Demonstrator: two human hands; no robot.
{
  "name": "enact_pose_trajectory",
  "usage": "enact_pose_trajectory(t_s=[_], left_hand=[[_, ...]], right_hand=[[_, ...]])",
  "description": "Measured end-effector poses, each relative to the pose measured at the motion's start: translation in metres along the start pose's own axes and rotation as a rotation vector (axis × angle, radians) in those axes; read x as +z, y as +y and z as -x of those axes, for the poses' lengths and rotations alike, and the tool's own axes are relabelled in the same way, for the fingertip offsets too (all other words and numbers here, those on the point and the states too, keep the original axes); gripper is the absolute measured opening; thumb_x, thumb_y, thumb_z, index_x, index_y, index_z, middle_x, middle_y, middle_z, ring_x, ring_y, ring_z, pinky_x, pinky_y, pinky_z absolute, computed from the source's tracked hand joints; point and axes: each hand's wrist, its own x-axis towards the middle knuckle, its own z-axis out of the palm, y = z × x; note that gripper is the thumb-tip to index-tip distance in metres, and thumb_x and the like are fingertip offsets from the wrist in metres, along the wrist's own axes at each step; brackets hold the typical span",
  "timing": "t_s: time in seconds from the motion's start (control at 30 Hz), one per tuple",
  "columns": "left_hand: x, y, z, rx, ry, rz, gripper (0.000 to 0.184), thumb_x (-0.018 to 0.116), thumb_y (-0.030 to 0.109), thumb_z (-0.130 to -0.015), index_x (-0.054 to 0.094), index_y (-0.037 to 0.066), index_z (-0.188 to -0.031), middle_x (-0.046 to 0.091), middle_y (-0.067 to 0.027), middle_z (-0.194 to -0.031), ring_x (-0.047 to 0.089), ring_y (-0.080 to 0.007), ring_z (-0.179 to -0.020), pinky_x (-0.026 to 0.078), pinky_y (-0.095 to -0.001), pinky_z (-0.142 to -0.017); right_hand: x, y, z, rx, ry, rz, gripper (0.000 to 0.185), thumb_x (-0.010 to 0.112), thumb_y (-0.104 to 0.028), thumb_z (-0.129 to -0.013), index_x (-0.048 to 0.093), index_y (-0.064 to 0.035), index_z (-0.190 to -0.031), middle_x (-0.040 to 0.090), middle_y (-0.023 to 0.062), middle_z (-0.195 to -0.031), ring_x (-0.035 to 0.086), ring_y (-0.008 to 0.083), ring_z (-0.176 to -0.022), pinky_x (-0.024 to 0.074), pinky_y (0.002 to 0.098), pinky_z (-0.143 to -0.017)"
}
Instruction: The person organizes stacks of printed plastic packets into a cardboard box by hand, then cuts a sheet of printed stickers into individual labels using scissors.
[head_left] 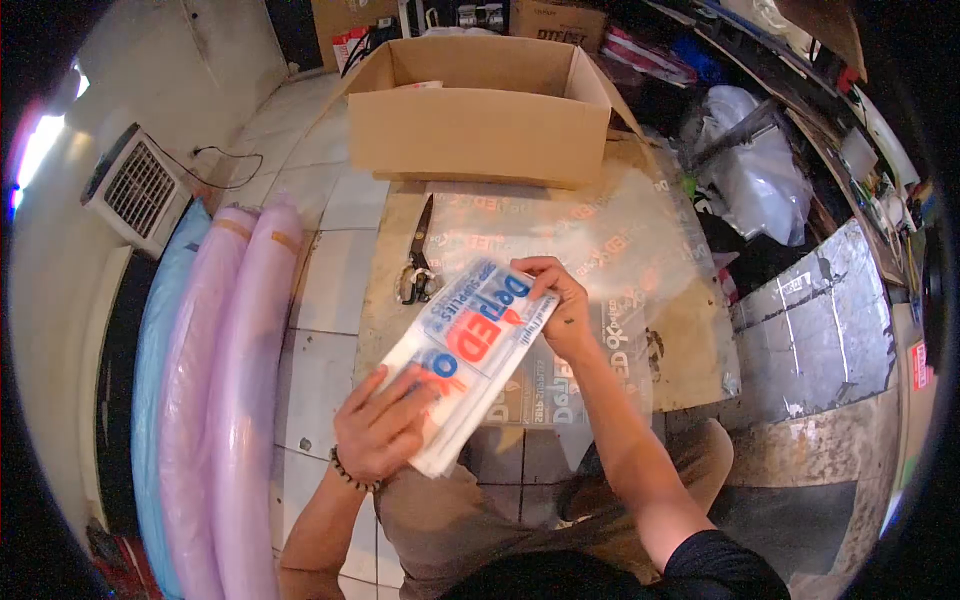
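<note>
A stack of white plastic bags (470, 345), printed in blue and red, is held tilted above my lap. My left hand (385, 425) grips its lower left end, with the fingers lying over the top face. At the far upper corner, my right hand (560, 305) pinches the edge. Beneath the stack, clear printed plastic sheets (575, 235) lie across a low wooden board (690, 370). A pair of scissors (413, 282) rests on the board, just beyond the stack.
An open cardboard box (480, 140) stands at the board's far end. Long rolls in pink (255, 370) and blue (160, 400) plastic lie on the left, near an air cooler (140, 190). Clear plastic bags (750, 180) are piled at right, beside cluttered shelving.
</note>
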Motion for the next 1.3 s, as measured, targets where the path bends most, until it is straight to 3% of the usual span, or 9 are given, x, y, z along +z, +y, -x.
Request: enact_pose_trajectory(t_s=[0.13,0.17,0.3,0.53,0.6,0.73,0.8,0.93,1.3], left_hand=[[-0.003,-0.004,-0.013,0.065,0.001,-0.015,0.028,0.07,0.001,-0.077,0.045,0.011,-0.067,0.073,-0.0081,-0.106,0.069,-0.025,-0.105,0.051,-0.0416,-0.096],[-0.001,-0.006,-0.015,0.074,0.01,-0.023,0.027,0.07,0.001,-0.077,0.046,0.011,-0.067,0.073,-0.0083,-0.106,0.069,-0.0253,-0.105,0.051,-0.0413,-0.096],[0.011,-0.01,-0.011,0.045,-0.008,-0.051,0.023,0.069,0.002,-0.077,0.05,0.01,-0.07,0.073,-0.0089,-0.105,0.069,-0.0261,-0.103,0.052,-0.0404,-0.094],[0.029,0.003,-0.02,-0.043,-0.204,-0.039,0.011,0.066,0.012,-0.083,0.058,0.01,-0.075,0.071,-0.008,-0.111,0.066,-0.0253,-0.11,0.047,-0.0421,-0.1],[0.017,-0.007,-0.03,-0.123,-0.536,0.011,0.043,0.071,0.032,-0.084,0.057,0.01,-0.118,0.052,-0.0182,-0.137,0.048,-0.0328,-0.132,0.036,-0.0458,-0.109],[0.002,-0.028,-0.063,-0.459,-0.577,0.451,0.109,0.081,0.047,-0.077,0.015,0.003,-0.153,0.028,-0.0258,-0.15,0.031,-0.0358,-0.14,0.031,-0.0449,-0.113],[0.031,-0.042,-0.057,-0.685,-0.214,0.818,0.103,0.081,0.038,-0.079,0.018,-0.002,-0.15,0.036,-0.0235,-0.145,0.039,-0.0303,-0.136,0.034,-0.0419,-0.111],[0.033,-0.056,-0.077,-1.061,-0.126,1.191,0.072,0.072,0.014,-0.088,0.029,-0.006,-0.142,0.055,-0.0133,-0.127,0.056,-0.0178,-0.114,0.048,-0.0318,-0.095],[0.045,-0.087,-0.054,-1.187,0.075,1.26,0.061,0.068,0.008,-0.089,0.038,-0.001,-0.141,0.058,-0.0115,-0.128,0.06,-0.0196,-0.112,0.05,-0.0349,-0.097]], right_hand=[[0.038,-0.024,0.009,0.378,0.408,-0.73,0.035,0.063,0.008,-0.085,0.058,-0.0092,-0.116,0.056,0.0139,-0.128,0.057,0.0256,-0.117,0.0493,0.0396,-0.098],[0.042,-0.029,0.018,0.659,0.477,-0.811,0.046,0.061,-0.024,-0.097,0.046,-0.0097,-0.137,0.054,0.0134,-0.133,0.056,0.0285,-0.12,0.0466,0.0452,-0.102],[0.043,-0.051,0.025,0.845,0.308,-1.344,0.092,0.025,-0.076,-0.091,0.031,-0.0033,-0.149,0.045,0.0178,-0.146,0.042,0.0357,-0.135,0.0275,0.053,-0.116],[0.066,-0.037,0.025,0.757,0.414,-0.799,0.044,0.065,-0.014,-0.091,0.047,-0.0093,-0.131,0.06,0.0138,-0.125,0.062,0.0289,-0.111,0.0537,0.0482,-0.093],[0.053,-0.035,0.006,0.696,0.433,-0.933,0.049,0.068,0.004,-0.083,0.048,-0.0099,-0.126,0.063,0.0121,-0.119,0.066,0.0267,-0.105,0.0577,0.0458,-0.087],[0.032,-0.06,-0.041,0.562,0.2,-0.872,0.046,0.067,0.0,-0.086,0.048,-0.0081,-0.127,0.063,0.0128,-0.119,0.065,0.0269,-0.107,0.0563,0.0457,-0.09],[0.031,-0.066,-0.059,0.57,0.105,-0.867,0.044,0.067,-0.003,-0.087,0.047,-0.0065,-0.126,0.063,0.0122,-0.12,0.064,0.026,-0.107,0.0564,0.0443,-0.09],[0.055,-0.065,-0.083,0.486,0.027,-0.811,0.049,0.064,-0.002,-0.089,0.046,-0.0059,-0.133,0.062,0.0114,-0.122,0.061,0.0218,-0.112,0.0519,0.0412,-0.096],[0.095,-0.024,-0.113,0.498,-0.267,-0.734,0.052,0.06,-0.011,-0.094,0.04,-0.0053,-0.142,0.059,0.0101,-0.128,0.056,0.0196,-0.117,0.0466,0.0372,-0.1]])
